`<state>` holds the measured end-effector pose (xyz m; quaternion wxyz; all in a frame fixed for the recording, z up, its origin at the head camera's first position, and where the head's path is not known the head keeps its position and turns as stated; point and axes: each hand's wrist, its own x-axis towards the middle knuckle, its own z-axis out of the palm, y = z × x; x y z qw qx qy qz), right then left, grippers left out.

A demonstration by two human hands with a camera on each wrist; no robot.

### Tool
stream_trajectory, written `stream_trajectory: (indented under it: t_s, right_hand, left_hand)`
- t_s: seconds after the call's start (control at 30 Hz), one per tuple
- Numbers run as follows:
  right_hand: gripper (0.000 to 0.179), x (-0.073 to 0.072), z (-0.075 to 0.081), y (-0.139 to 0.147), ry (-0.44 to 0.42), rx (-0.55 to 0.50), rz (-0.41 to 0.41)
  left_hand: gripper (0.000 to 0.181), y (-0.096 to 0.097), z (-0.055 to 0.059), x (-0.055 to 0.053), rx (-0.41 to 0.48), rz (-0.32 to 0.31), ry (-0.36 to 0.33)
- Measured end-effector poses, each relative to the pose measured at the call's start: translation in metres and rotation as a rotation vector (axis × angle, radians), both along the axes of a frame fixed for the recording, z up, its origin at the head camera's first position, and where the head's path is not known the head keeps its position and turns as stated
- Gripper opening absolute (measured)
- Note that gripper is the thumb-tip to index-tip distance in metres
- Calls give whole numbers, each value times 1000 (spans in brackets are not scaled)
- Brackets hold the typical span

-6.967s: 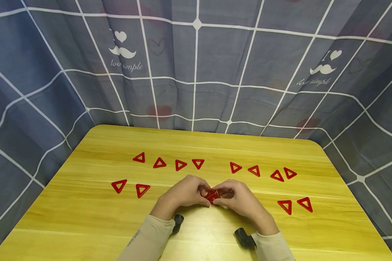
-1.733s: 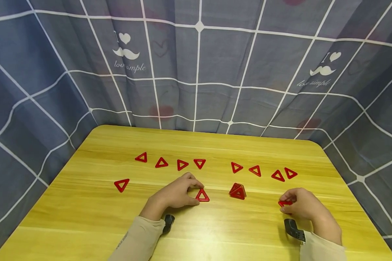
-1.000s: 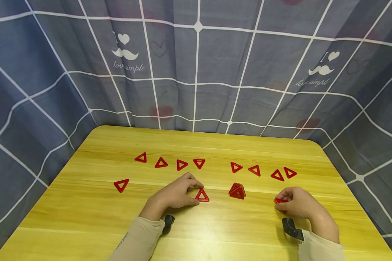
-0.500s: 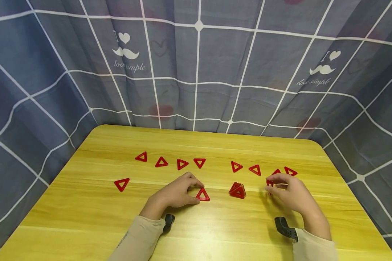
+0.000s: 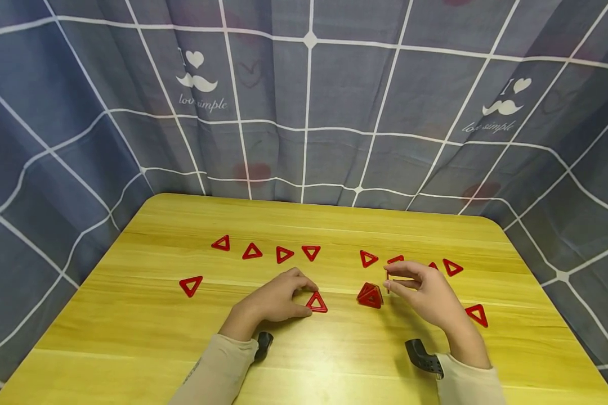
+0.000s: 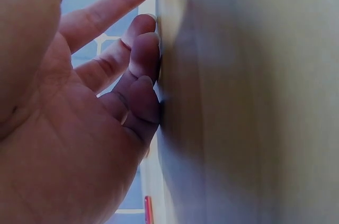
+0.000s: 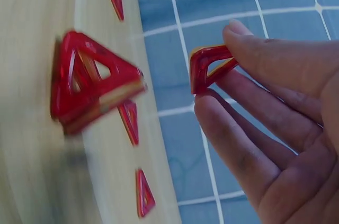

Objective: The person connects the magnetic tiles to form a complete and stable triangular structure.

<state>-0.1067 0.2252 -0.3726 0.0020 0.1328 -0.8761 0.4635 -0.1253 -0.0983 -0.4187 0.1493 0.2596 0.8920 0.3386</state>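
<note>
"What do you read on the right hand (image 5: 428, 295)?"

"I see its thumb and fingertips pinching an upright triangle (image 7: 198, 70), red and hollow. It's clear of the worktop (image 5: 132, 337), just to the right of the red pyramid (image 5: 369, 293), and my right wrist feed shows a gap between the two."

"And the pyramid itself?"

"Standing on the worktop right of centre, between the two hands. I make it out as triangular frames leaning together edge to edge."

"Left hand (image 5: 273, 304)?"

"Thumb and index finger are a little apart, holding a flat triangle (image 5: 317, 309) by its far corner and its near left corner. The other fingers are bent, their tips down at the worktop. That piece lies to the left of the pyramid, well apart from it."

"Anything else on my side?"

"Four red triangles (image 5: 278, 255) spread along the far left, and four more pieces (image 5: 447, 268) along the far right, two of those partly behind the right hand. I also have a lone left piece (image 5: 190, 279) and a lone right piece (image 5: 483, 316), the latter beside the right wrist."

"And beyond?"

"A blue-grey curtain (image 5: 268, 73) with white grid lines, past the far edge."
</note>
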Motion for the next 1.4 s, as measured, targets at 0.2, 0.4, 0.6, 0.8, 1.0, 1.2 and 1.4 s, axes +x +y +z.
stream_trajectory:
  t_s: [0.2,0.4,0.6,0.8,1.0,1.2,1.4]
  right_hand:
    - [29,-1,-5,-16,-44,-56,61]
    - [29,-3,-12,-33,-77,-103,126]
    - [28,-1,-21,-54,-87,-87,212]
    - [26,0,-31,-71,-146,-111,279]
    - [23,-2,-41,-78,-108,-58,297]
    - [21,-3,-48,-82,-84,-42,286]
    - [23,-3,-51,-86,-58,-13,257]
  left_hand:
    - [39,1,0,0,-9,-9,15]
    - [39,2,1,1,-30,-12,26]
    - [39,4,3,1,-38,-11,25]
    - [38,5,2,0,-38,-14,39]
    - [38,4,3,0,-35,-11,29]
    - [41,5,2,-1,-12,-30,28]
    - [41,7,3,-1,8,-43,36]
